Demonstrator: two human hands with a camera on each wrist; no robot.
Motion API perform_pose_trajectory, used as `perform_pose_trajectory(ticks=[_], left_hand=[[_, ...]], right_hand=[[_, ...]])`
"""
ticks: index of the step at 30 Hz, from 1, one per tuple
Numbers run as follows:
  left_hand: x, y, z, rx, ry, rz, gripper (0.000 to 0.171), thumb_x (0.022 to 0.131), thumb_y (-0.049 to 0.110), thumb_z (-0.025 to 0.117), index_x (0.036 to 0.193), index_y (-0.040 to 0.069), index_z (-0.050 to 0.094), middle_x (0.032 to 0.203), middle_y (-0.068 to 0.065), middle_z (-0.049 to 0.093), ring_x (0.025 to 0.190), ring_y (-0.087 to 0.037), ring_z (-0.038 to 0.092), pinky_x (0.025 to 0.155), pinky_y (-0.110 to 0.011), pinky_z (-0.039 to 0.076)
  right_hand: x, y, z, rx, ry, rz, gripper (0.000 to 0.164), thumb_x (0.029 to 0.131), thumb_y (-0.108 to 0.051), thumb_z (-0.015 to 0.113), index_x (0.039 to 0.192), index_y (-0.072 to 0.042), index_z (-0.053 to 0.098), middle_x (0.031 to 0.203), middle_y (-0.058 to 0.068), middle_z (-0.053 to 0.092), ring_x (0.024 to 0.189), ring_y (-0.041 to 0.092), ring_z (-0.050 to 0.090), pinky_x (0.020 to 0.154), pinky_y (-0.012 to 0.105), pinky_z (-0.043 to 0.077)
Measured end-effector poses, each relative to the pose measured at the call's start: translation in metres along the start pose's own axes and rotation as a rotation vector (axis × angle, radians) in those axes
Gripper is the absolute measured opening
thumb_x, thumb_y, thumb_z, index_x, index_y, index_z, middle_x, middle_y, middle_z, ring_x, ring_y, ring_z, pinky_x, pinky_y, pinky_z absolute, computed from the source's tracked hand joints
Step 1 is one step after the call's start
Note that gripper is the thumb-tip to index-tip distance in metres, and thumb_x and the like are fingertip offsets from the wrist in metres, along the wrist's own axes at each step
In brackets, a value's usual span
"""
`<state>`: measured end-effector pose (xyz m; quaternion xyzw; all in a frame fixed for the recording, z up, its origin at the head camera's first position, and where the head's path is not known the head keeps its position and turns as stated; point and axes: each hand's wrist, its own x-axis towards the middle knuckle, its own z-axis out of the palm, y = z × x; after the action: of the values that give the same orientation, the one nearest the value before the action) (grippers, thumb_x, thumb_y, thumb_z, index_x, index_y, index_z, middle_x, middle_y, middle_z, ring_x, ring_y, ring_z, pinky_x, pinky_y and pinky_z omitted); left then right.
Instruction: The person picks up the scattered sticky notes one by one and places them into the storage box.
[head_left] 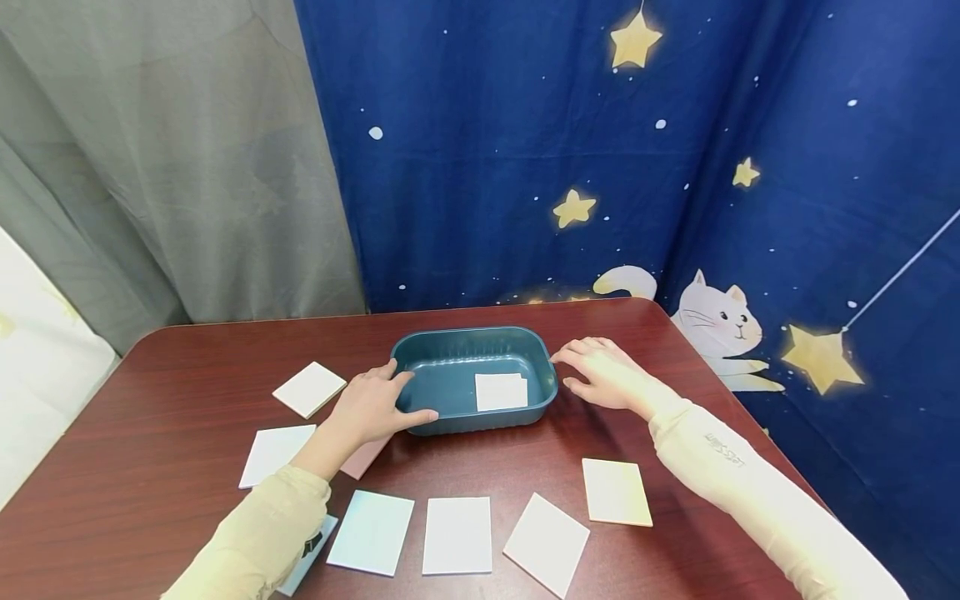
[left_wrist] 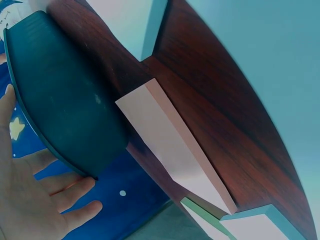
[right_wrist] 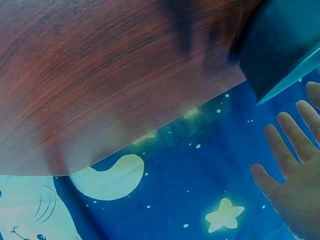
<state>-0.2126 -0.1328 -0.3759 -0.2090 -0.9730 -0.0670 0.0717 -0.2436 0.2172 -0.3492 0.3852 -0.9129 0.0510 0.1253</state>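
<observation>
A dark teal oblong basin [head_left: 442, 385] sits toward the back of the table, with white square pieces [head_left: 500, 392] inside on its right. My left hand [head_left: 371, 406] lies over the basin's left end, fingers spread and the thumb along the front rim; the left wrist view shows loosely bent fingers at the rim. Beside the right end is my right hand [head_left: 603, 372], fingers extended toward the rim; whether they touch it I cannot tell. Neither hand holds a separate thing. A pink square pad [head_left: 366, 458] lies partly hidden under the left wrist.
Several thick square pads lie around the basin's left and front: white [head_left: 309, 389], pale blue [head_left: 372, 532], white [head_left: 457, 535], pale pink [head_left: 547, 544] and yellow [head_left: 617, 492]. A blue one with a black mark [head_left: 307, 554] is partly behind the left sleeve. Curtains hang behind the table.
</observation>
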Motion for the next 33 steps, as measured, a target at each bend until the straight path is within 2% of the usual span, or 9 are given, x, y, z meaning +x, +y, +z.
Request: perform_pose_trajectory(ticks=[18,33], left_hand=[[-0.001,0.001,-0.002,-0.008,-0.004,0.001,0.085,0.07,0.069,0.051,0.12,0.001,0.053,0.125,-0.028,0.041,0.111,-0.039,0.043,0.089,-0.05,0.034],[-0.001,0.0,-0.001,0.0,-0.01,0.001,0.086,0.069,0.07,0.049,0.121,0.002,0.053,0.126,-0.027,0.041,0.112,-0.039,0.042,0.089,-0.05,0.034]], right_hand=[[-0.021,-0.003,-0.012,0.012,-0.011,0.019,0.031,0.08,-0.019,0.06,0.11,-0.012,0.059,0.106,0.002,0.056,0.096,0.019,0.051,0.082,0.042,0.038],[-0.037,-0.01,-0.012,0.032,-0.021,0.015,0.032,0.079,-0.019,0.062,0.111,-0.013,0.058,0.106,0.0,0.055,0.096,0.017,0.051,0.082,0.041,0.04]])
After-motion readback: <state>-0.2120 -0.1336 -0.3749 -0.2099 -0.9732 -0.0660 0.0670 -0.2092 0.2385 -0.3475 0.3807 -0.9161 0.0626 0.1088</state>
